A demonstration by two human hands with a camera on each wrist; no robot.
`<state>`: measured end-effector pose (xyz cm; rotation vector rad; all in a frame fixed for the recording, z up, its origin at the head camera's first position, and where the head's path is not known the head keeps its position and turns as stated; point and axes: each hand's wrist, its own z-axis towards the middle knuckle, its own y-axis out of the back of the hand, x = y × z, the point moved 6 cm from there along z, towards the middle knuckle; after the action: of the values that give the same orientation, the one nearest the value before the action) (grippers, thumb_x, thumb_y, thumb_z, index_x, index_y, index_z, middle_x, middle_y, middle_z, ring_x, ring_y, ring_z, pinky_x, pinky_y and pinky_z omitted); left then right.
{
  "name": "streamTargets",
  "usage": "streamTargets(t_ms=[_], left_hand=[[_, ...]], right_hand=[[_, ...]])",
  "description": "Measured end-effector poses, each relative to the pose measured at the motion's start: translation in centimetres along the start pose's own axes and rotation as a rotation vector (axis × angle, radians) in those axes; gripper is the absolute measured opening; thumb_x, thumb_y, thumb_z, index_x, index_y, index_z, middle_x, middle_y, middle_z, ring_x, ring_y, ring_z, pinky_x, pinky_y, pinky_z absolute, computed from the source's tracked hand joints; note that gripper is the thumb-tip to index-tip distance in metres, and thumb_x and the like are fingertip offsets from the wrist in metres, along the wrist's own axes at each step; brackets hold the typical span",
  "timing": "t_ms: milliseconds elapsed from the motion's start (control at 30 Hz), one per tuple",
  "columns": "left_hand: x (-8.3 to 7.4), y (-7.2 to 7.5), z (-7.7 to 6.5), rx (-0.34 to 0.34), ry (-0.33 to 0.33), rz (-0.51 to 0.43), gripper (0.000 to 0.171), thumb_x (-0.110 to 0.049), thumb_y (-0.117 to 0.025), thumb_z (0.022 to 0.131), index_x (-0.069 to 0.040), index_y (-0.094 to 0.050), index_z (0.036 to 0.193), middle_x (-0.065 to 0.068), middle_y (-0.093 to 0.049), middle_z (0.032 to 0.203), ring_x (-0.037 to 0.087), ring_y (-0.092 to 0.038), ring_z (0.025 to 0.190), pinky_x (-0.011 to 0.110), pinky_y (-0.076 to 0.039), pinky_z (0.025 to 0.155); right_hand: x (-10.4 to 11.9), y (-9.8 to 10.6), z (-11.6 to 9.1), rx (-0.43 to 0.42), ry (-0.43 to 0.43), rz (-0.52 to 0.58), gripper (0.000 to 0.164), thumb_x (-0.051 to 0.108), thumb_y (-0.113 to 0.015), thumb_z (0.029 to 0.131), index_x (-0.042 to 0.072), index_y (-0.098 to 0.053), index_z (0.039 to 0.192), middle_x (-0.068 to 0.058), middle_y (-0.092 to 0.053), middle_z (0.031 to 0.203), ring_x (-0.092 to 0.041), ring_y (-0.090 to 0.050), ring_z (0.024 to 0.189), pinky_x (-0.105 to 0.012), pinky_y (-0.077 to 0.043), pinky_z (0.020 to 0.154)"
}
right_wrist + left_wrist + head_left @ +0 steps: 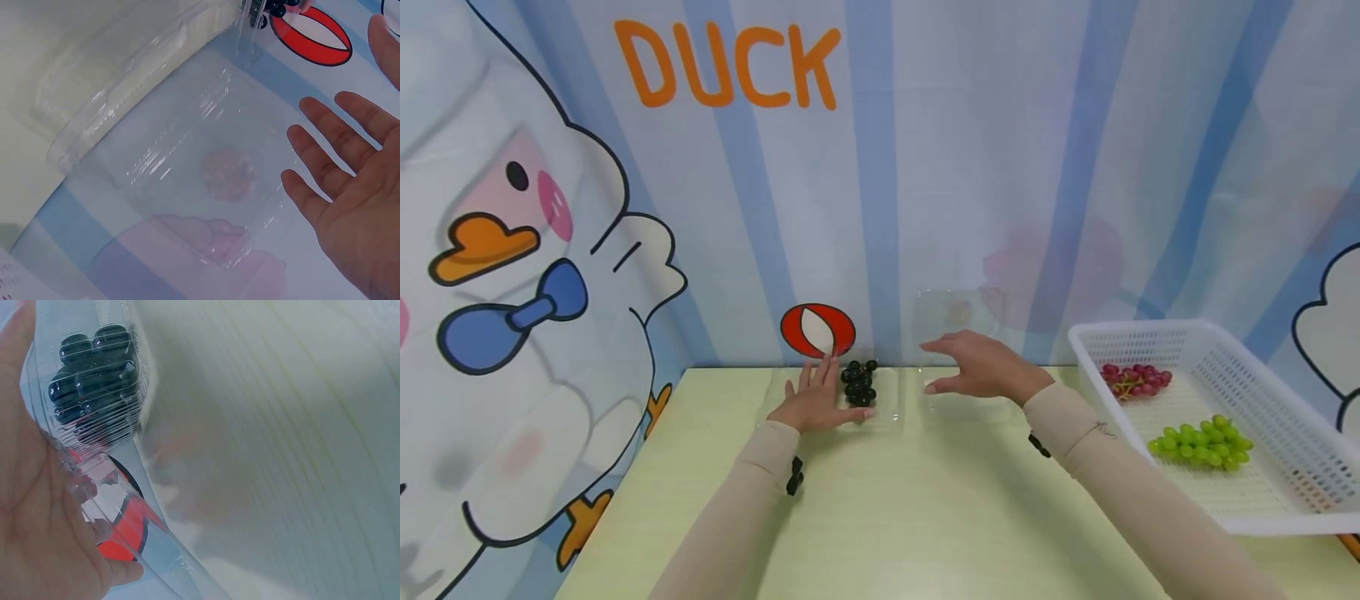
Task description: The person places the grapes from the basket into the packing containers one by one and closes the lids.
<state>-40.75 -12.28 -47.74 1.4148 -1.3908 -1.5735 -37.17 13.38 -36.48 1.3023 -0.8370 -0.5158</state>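
A bunch of black grapes [859, 383] lies inside a clear plastic clamshell box [889, 410] at the back of the table. My left hand [808, 404] lies over the left part of this box, fingers extended. In the left wrist view, that hand [37, 506] is against the clear plastic beside the grapes [97, 375]. To the right stands a second clear clamshell box [962, 410], its lid [958, 310] raised against the curtain. My right hand [981, 367] hovers over it with fingers spread, holding nothing; the right wrist view shows that palm [369, 206] bare.
On the right, a white perforated basket [1292, 523] holds a bunch of red grapes [1138, 381] and a bunch of green grapes [1204, 442]. A striped curtain [970, 167] with a duck print hangs along the table's [880, 517] back edge.
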Motion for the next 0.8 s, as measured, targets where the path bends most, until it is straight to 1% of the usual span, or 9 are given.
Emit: streamTargets(t_ms=[167,267,433,533,667,800], left_hand=[[0.0,-0.2,0.0,0.003,-0.003,0.007,0.125,-0.086,-0.054,0.080,-0.011,-0.003,0.165,0.007,0.007,0.172,0.044,0.005,0.155,0.077,-0.006,0.114],[-0.2,-0.2,0.1,0.006,0.000,0.014,0.124,-0.086,-0.054,0.080,-0.011,-0.003,0.165,0.007,0.006,0.172,0.044,0.005,0.155,0.076,-0.007,0.115],[-0.3,-0.1,0.0,0.001,-0.003,0.008,0.125,-0.086,-0.055,0.079,-0.011,-0.004,0.165,0.008,0.005,0.172,0.045,0.004,0.155,0.076,-0.006,0.115],[-0.3,-0.1,0.0,0.000,-0.007,-0.002,0.125,-0.086,-0.055,0.079,-0.010,-0.005,0.165,0.009,0.004,0.172,0.046,0.003,0.155,0.077,-0.006,0.114],[-0.1,-0.1,0.0,-0.006,-0.006,-0.001,0.126,-0.088,-0.054,0.078,-0.010,-0.004,0.165,0.009,0.005,0.172,0.046,0.003,0.155,0.077,-0.006,0.114],[0.2,-0.1,0.0,-0.005,0.000,0.000,0.127,-0.089,-0.052,0.077,-0.011,-0.003,0.165,0.007,0.008,0.172,0.045,0.005,0.155,0.076,-0.005,0.115]], right_hand=[[-0.7,0.7,-1.6,-0.019,-0.026,-0.025,0.078,0.057,-0.070,0.091,0.015,-0.049,0.152,-0.015,-0.055,0.147,-0.037,-0.052,0.135,-0.057,-0.045,0.107],[-1.5,0.9,-2.5,-0.040,-0.040,-0.028,0.078,0.058,-0.069,0.090,0.014,-0.050,0.152,-0.016,-0.055,0.147,-0.038,-0.051,0.135,-0.058,-0.044,0.107],[-2.8,1.7,-3.9,-0.051,-0.067,-0.009,0.078,0.056,-0.069,0.091,0.010,-0.049,0.152,-0.021,-0.052,0.149,-0.043,-0.047,0.138,-0.061,-0.040,0.109],[-3.5,2.5,-4.8,-0.044,-0.096,0.000,0.079,0.056,-0.070,0.091,0.010,-0.048,0.153,-0.022,-0.050,0.150,-0.044,-0.045,0.139,-0.062,-0.040,0.109],[-4.9,3.3,-5.6,-0.045,-0.131,-0.011,0.082,0.059,-0.069,0.091,0.011,-0.046,0.154,-0.021,-0.049,0.152,-0.045,-0.044,0.140,-0.064,-0.039,0.109],[-6.6,3.9,-6.4,-0.046,-0.158,-0.025,0.088,0.064,-0.068,0.089,0.010,-0.046,0.154,-0.020,-0.050,0.152,-0.045,-0.045,0.140,-0.065,-0.038,0.109]])
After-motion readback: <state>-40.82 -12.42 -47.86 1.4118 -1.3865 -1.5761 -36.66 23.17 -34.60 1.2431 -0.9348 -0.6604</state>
